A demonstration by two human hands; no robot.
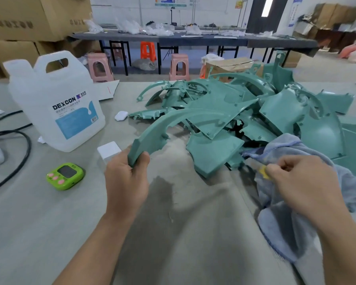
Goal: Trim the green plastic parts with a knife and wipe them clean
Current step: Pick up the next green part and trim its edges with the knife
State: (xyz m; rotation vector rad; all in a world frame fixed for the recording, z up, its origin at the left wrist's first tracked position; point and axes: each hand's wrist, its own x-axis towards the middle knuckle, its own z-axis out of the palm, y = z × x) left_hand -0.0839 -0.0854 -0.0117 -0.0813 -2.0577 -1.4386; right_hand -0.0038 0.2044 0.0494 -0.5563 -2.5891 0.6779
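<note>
Above the grey tabletop [49,223], left hand [125,179] fingers clamped the curved green part's [162,128] near end; right hand [302,182] fingers pinched a yellow knife [263,172] against the blue cloth [286,223].

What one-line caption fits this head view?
Left hand grips a curved green plastic part by its end while the right hand pinches a yellow-handled tool beside a blue cloth.

Workshop interior: a long dark table [193,39] on black legs spans the rear before a white wall [214,11] with a dark door [263,13]. Pink stools [100,67] and an orange stool [148,50] stand beneath it; cardboard boxes [29,17] are stacked at left.
</note>
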